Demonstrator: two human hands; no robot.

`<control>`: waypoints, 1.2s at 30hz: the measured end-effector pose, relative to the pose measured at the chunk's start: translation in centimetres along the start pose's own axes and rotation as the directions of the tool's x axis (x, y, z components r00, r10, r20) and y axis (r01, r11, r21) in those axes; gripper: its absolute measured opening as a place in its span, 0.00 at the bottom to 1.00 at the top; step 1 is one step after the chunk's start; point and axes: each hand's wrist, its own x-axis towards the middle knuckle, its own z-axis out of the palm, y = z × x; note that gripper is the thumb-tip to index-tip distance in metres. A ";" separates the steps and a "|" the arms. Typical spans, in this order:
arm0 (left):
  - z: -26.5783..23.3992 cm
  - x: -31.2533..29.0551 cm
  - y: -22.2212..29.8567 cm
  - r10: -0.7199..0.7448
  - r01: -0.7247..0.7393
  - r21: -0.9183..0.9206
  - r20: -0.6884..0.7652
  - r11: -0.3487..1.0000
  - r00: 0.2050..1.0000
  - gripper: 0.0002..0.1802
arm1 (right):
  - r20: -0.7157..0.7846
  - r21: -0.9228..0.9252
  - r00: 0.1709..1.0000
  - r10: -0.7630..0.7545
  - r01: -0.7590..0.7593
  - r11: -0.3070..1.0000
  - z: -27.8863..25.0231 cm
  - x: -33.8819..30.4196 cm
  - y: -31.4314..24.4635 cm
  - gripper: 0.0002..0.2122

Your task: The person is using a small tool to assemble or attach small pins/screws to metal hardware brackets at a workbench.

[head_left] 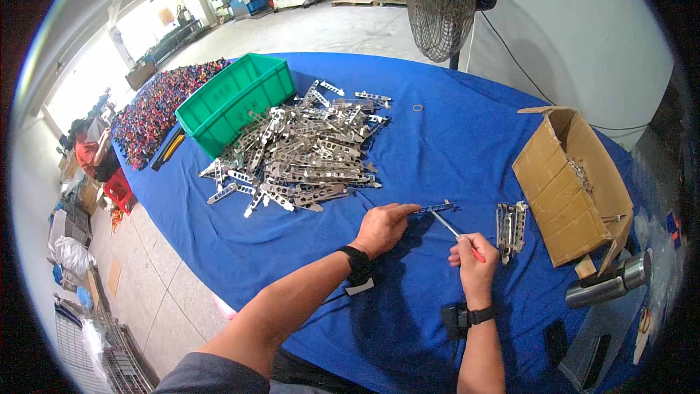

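- Now, left hand (383, 226) pins a metal bracket (436, 209) flat on the blue tablecloth (437, 138), fingertips pressing, not closed around it.
- Right hand (472, 257) clenched on a red-handled screwdriver (453, 232) — tip at the bracket.
- Small finished stack (510, 229) just beside; large bracket pile (299, 157) left, so early going, I'd judge.
- Green bin (233, 102): contents hidden. Cardboard box (572, 186) holds a few metal parts.

A large table under a blue cloth (437, 131) fills the middle of a workshop hall. Behind its far edge stands a black pedestal fan (440, 4), with a pale wall (576, 36) to the right of it. Left of the table lies a grey tiled floor (157, 299) (cluttered at its edge), and beyond it bright windows (153, 22) pour in daylight.
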 end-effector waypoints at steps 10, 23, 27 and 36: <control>0.1 0.0 -0.1 -0.022 0.022 0.008 0.021 1.000 1.000 0.18 | -0.004 0.008 1.000 -0.015 0.015 1.000 0.5 -0.1 0.1 0.09; -0.1 0.0 0.0 -0.008 0.007 0.009 0.013 1.000 1.000 0.18 | -0.024 0.013 1.000 0.015 -0.015 1.000 0.6 -0.1 -0.2 0.10; -0.1 0.0 -0.1 -0.008 0.007 0.017 0.015 1.000 1.000 0.18 | -0.008 0.011 0.999 0.050 -0.050 0.999 0.5 -0.2 -0.4 0.10; 0.0 0.0 -0.1 -0.007 0.006 0.008 0.011 1.000 1.000 0.18 | 0.009 -0.019 1.000 0.016 -0.015 1.000 0.4 0.0 0.1 0.10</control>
